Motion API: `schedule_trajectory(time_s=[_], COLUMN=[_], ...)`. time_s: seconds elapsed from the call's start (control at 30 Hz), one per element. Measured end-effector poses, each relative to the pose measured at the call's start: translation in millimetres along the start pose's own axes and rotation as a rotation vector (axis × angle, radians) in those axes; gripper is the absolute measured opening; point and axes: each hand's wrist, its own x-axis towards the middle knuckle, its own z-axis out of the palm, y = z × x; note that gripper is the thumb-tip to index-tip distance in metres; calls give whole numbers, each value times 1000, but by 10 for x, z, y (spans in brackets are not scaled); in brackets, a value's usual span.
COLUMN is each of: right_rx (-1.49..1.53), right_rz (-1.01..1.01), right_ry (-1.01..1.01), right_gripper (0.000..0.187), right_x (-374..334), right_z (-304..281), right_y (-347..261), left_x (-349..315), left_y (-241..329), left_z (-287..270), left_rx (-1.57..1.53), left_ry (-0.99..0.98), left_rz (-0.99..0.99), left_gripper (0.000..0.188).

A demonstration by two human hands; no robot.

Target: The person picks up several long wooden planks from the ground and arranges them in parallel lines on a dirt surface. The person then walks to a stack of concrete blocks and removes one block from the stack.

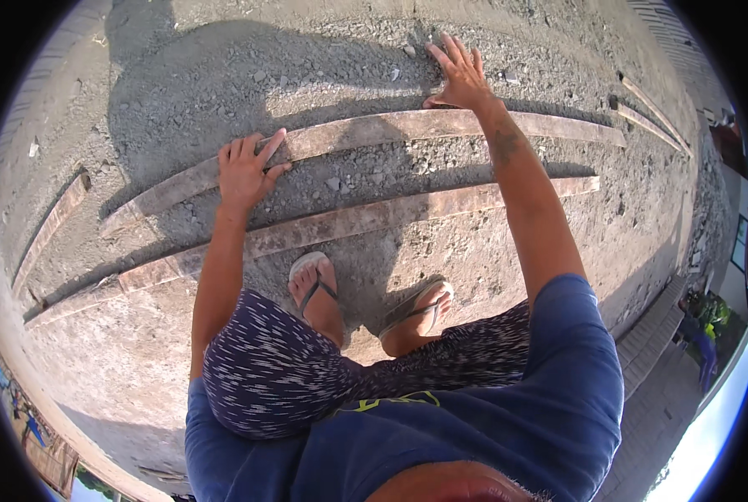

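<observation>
A long, narrow wooden plank [365,131] lies across the rough gravel, bowed by the lens. My left hand [241,174] grips it left of the middle, fingers over its far edge and thumb on the near side. Just beyond the plank's far edge, my right hand [462,82] is open over the loose stones with fingers spread, its thumb close to the wood. Whether those fingertips touch the gravel is hard to tell. Nearer my feet runs a second wooden plank [340,222], roughly parallel to the first, with gravel between the two.
My sandalled feet [315,289] stand on the near side of the second plank. A short wooden piece [51,226] lies at far left, and thin wooden strips [652,121] lie at far right. Beyond the right side, a person [699,339] is near green plants.
</observation>
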Motion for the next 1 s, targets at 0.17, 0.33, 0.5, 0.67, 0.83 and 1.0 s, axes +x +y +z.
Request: schedule_trajectory(time_s=[0.17,0.33,0.5,0.67,0.83,1.0], right_rx=[-149,-441,-276,77,204,126], right_rz=[-98,-74,-135,-46,-256,-251], right_ry=[-59,-312,-94,-28,-175,-5], right_gripper=[109,94,97,107,104,86], right_x=[-54,-37,-80,54,-378,-349], right_z=[145,-37,164,-83,-378,-84], right_y=[42,-78,145,-162,-971,-806], left_x=[-33,1,40,-62,4,124], left_y=[-21,28,52,-7,-102,-203], left_z=[-5,13,-22,-82,11,96], left_rx=[20,-16,-33,2,-12,-54], left_ry=[-21,11,10,13,7,75], left_rz=[-3,17,7,-9,-23,-2], left_gripper=[65,63,62,66,63,60])
